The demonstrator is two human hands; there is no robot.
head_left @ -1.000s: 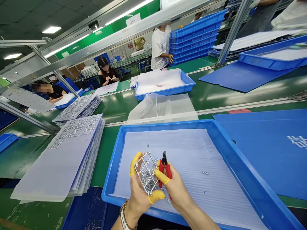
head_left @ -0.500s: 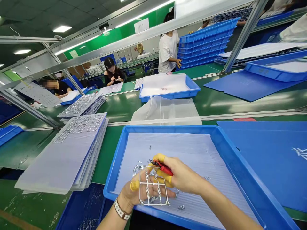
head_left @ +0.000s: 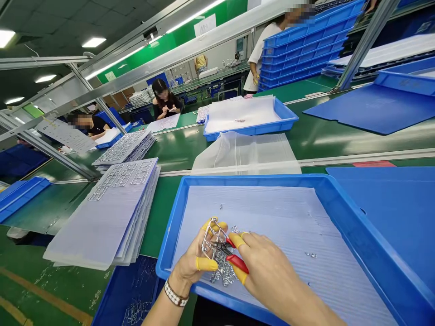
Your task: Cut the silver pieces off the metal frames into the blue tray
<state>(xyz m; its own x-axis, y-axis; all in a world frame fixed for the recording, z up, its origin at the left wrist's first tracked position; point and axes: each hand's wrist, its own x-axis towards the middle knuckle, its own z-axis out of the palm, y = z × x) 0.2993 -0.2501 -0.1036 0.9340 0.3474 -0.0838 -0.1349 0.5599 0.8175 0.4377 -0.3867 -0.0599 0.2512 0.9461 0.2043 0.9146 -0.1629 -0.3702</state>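
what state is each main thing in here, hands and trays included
Left hand: holding sprue frame
Sprue frame: tilted
Right hand: holding red-handled nippers
Red-handled nippers: handles spread
Silvery pieces: loose, mostly heaped
Paper-lined blue tray: open-topped
Translucent sheet: rumpled
Background blue trays: stacked
Ceiling lights: lit

cutters (head_left: 237, 262): red-handled | frame (head_left: 207, 234): silvery | tray (head_left: 258, 180): blue | liner (head_left: 285, 226): pale, striped

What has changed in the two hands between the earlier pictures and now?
The cutters in the right hand swung from upright to pointing left, tips now at the silvery frame. The left hand tilted the frame, which was facing the camera. Both kept their hold. The blue tray and sheet stack stayed in place.
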